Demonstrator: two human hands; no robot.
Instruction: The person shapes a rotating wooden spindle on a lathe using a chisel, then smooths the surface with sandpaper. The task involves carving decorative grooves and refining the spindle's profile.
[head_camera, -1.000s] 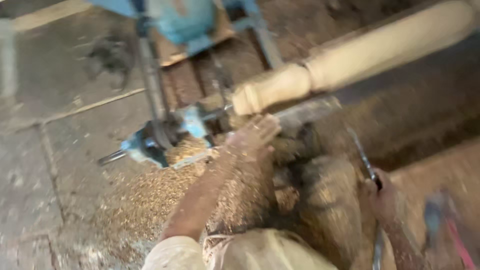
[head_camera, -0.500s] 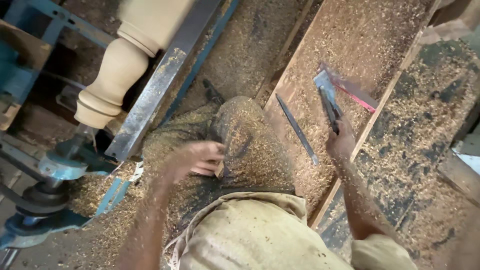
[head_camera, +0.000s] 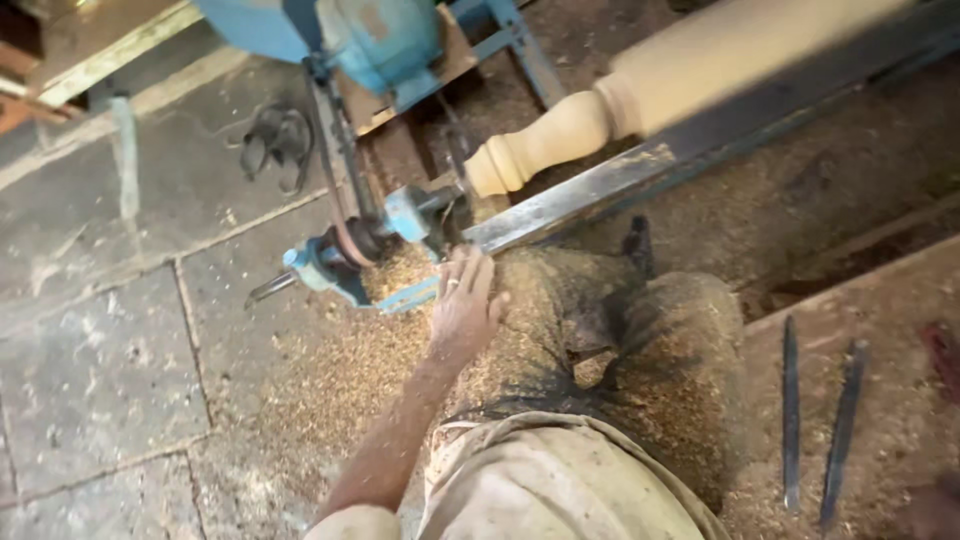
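My left hand (head_camera: 465, 300) reaches forward with its fingers spread flat and a ring on one finger. It holds nothing, and its fingertips are at the near end of the grey metal rail (head_camera: 600, 190) of a wood lathe. Just beyond it is the blue spindle head (head_camera: 405, 215). A pale turned wooden leg (head_camera: 600, 110) is mounted above the rail. Sawdust covers my trousers (head_camera: 640, 350). Two long dark chisels (head_camera: 790, 400) lie on the plank at the right. My right hand is out of view.
A blue motor (head_camera: 350, 40) stands at the top, with a belt (head_camera: 335, 150) running down to the spindle. A pair of dark sandals (head_camera: 275, 145) lies on the stone floor (head_camera: 100, 370). Sawdust is heaped under the lathe. A red-handled thing (head_camera: 945, 355) lies at the right edge.
The view has swung back to the lathe head. My left hand moved from my lap up to the rail's end. My right hand, holding a chisel half a second ago, is gone from view.
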